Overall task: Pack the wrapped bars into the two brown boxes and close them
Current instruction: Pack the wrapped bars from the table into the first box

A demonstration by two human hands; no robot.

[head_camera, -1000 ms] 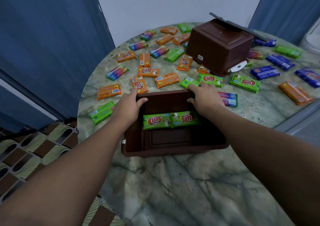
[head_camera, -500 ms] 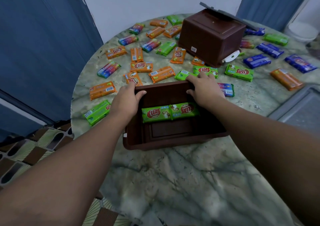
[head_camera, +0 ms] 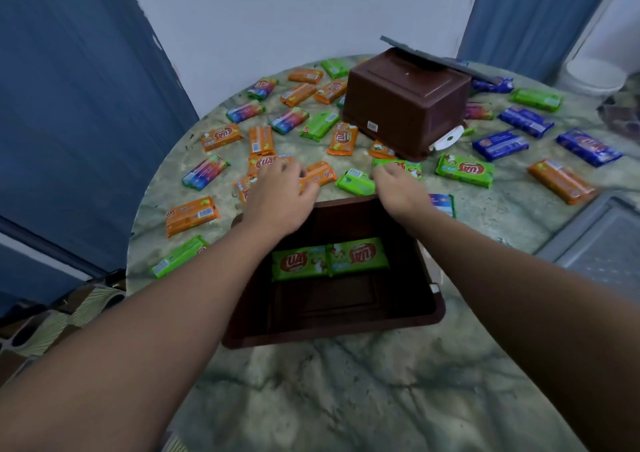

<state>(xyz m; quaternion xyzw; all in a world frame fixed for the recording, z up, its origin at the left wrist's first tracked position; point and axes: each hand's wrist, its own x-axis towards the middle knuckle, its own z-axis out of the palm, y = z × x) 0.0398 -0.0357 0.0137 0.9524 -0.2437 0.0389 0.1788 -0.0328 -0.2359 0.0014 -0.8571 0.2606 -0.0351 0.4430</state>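
Looking down from the head camera, I see a round table [head_camera: 346,399] with a green marble top. An open brown box [head_camera: 332,330] sits in the middle, close to me. Two green bars [head_camera: 329,261] lie side by side inside it, against the far wall. The rest of the box floor is bare.

My left hand [head_camera: 277,202] is past the far rim of the box. Its fingers are spread out flat over some orange bars [head_camera: 318,172] on the table. It is a loose, released grip, and I cannot see it holding anything.

My right hand [head_camera: 398,185] is past the far rim too. Its fingertips are on a green bar [head_camera: 398,166]. The picture is blurry there, so I cannot tell if the grip is closed on the bar or just touching it. Another small green bar [head_camera: 355,181] lies between my two hands.

A second brown box [head_camera: 405,101] stands farther back, turned bottom up and tilted. A flat gray lid [head_camera: 433,58] leans on top of it.

Many more bars lie all over the table. Orange ones [head_camera: 190,214] and rainbow ones [head_camera: 206,171] are on the left. Blue ones [head_camera: 500,145] and green ones [head_camera: 464,169] are on the right. A gray tray [head_camera: 595,243] sits at the right edge.
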